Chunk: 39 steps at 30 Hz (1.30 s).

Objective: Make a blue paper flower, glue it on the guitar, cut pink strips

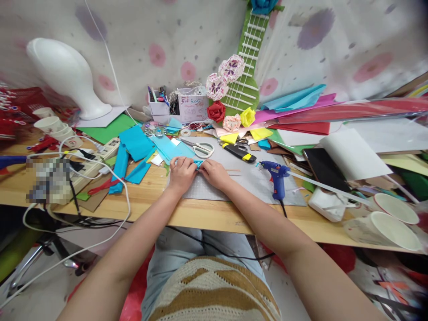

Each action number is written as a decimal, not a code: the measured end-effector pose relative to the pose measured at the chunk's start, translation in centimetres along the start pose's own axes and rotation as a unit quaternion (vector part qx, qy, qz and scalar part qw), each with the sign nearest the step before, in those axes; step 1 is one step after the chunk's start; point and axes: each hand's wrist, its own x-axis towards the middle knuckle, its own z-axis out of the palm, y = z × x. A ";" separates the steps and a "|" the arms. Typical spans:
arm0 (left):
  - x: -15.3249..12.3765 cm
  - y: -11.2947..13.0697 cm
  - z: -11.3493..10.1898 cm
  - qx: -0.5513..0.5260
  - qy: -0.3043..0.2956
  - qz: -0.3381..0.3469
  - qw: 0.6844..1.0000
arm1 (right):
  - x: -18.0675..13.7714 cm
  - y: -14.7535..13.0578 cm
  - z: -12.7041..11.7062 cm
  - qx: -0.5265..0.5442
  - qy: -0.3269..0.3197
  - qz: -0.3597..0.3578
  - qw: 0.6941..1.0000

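My left hand (pixel 182 173) and my right hand (pixel 215 173) meet over the grey cutting mat (pixel 247 183) on the wooden table. Both have their fingers curled and pinch a small piece of blue paper (pixel 198 164) between them. More blue paper sheets (pixel 169 149) lie just behind the hands. White-handled scissors (pixel 202 148) rest a little beyond them on the mat's far edge.
A blue glue gun (pixel 276 174) stands on the mat to the right, its cord hanging off the table. A black-and-yellow cutter (pixel 239 151), paper flowers (pixel 230 120), a phone (pixel 323 168), paper cups (pixel 388 218), a power strip (pixel 90 162) with cables and a white foam head (pixel 63 73) crowd the table.
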 end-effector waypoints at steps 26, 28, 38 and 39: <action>-0.3 -0.1 0.3 -0.036 -0.051 0.000 0.998 | -0.3 -0.4 0.1 -0.044 -0.009 -0.003 0.999; -0.4 -0.1 0.4 -0.033 -0.051 0.007 0.998 | -0.3 -0.5 0.1 -0.050 -0.011 -0.001 0.999; -0.1 -0.1 0.1 -0.046 -0.042 -0.008 0.998 | -0.3 -1.2 -0.6 -0.071 -0.027 0.001 0.997; 0.0 -0.2 -0.1 -0.048 -0.039 -0.021 0.998 | -0.3 -1.2 -0.7 -0.068 -0.024 0.004 0.997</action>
